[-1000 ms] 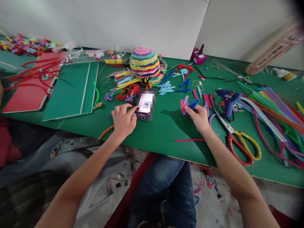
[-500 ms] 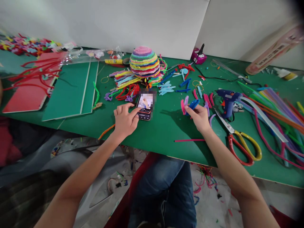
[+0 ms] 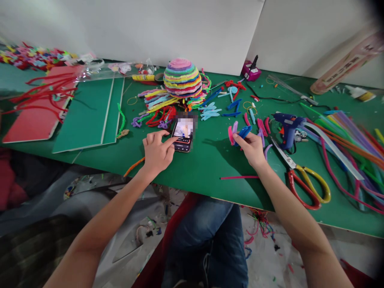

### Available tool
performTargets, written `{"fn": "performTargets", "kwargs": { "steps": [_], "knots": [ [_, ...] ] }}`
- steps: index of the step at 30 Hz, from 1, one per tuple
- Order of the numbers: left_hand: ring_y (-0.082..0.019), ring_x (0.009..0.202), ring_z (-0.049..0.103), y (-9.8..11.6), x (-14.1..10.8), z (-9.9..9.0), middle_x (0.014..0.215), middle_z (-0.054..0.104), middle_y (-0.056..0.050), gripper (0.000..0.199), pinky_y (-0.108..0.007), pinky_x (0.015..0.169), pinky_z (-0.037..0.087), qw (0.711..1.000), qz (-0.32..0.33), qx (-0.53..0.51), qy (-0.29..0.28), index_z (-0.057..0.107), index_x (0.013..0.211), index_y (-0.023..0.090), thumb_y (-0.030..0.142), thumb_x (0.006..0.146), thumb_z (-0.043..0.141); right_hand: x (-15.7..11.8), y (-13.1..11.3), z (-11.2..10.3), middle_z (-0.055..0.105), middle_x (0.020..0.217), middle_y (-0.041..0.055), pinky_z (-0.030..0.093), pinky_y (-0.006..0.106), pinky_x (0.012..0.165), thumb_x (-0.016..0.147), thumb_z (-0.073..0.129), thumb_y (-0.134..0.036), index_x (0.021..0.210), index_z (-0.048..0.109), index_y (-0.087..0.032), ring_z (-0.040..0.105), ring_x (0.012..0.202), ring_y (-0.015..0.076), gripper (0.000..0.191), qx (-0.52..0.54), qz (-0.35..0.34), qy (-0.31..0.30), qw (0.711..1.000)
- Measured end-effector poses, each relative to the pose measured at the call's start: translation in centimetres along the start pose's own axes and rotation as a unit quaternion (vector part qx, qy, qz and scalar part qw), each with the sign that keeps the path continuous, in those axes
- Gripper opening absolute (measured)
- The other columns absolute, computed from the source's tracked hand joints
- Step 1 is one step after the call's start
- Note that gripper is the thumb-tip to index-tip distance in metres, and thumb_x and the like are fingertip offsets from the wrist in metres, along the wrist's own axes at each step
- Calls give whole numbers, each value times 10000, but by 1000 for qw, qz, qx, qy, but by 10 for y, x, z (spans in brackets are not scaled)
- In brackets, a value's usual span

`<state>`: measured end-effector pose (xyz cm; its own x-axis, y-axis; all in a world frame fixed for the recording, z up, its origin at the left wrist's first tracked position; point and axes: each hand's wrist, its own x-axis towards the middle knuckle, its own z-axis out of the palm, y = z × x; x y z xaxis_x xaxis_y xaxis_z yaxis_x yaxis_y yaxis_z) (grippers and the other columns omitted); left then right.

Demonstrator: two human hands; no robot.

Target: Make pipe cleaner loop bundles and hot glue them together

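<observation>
My left hand (image 3: 159, 152) rests at the near left side of a phone (image 3: 183, 132) lying on the table. Its index finger is stretched onto the lower part of the lit screen, and the hand grips nothing. My right hand (image 3: 251, 147) pinches a small bundle of bent pipe cleaners (image 3: 244, 132) in blue, purple and pink, held just above the table. Purple and pink pipe cleaner pieces (image 3: 261, 127) lie beside that hand. A straight pink pipe cleaner (image 3: 238, 177) passes under my right wrist.
Behind the phone stands a striped pipe cleaner dome (image 3: 182, 80) among cut pieces. Scissors (image 3: 303, 180), a blue glue gun (image 3: 288, 128) and loose pipe cleaners (image 3: 351, 140) lie to the right. A green board (image 3: 87, 116) and a red board (image 3: 33, 124) are at left.
The picture on the phone screen has changed slightly. My left hand has shifted a hair to the left, its finger still at the screen. My right hand keeps its hold in place.
</observation>
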<state>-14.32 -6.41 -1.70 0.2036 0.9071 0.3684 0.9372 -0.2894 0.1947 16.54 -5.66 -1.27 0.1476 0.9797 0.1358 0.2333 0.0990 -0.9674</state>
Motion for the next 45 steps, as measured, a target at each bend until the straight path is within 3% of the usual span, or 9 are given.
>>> {"fn": "performTargets", "kwargs": {
  "steps": [13,23,35,41,45],
  "knots": [
    [-317,1065,441,0,-1,-1,1209,577,-114,399,-474,846,323,1000,-11,-3,9,688,1173,270,259,866,434,1,3,0,445,546,-39,254,252,487,717,703,-541,627,599,-188,329,518,74,379,9,-9,-3,1000],
    [-312,1076,450,0,-1,1,1209,593,-96,368,-460,827,326,1000,9,6,3,721,1111,297,247,867,450,0,-1,0,527,566,-26,273,251,492,735,699,-494,614,606,-183,367,517,73,347,8,-19,-8,1000],
    [-313,1058,461,-2,-1,2,1185,604,-98,368,-449,810,330,1000,11,9,14,728,1093,283,232,869,441,0,-3,1,493,547,-33,254,250,485,724,712,-487,618,608,-176,351,509,69,345,12,-16,-3,1000],
    [-338,1058,449,-5,-2,6,1188,602,-125,386,-475,820,342,999,-27,16,34,696,1161,227,266,866,451,0,-3,1,508,555,-32,241,253,490,744,703,-430,611,601,-171,345,510,63,309,24,-24,-10,999],
    [-319,1060,449,-6,-1,7,1182,602,-114,350,-464,816,351,999,24,-13,26,729,1085,255,253,871,452,1,-2,1,513,563,-31,252,256,499,748,701,-407,618,607,-174,354,517,66,283,23,-25,-8,999]
  ]
}}
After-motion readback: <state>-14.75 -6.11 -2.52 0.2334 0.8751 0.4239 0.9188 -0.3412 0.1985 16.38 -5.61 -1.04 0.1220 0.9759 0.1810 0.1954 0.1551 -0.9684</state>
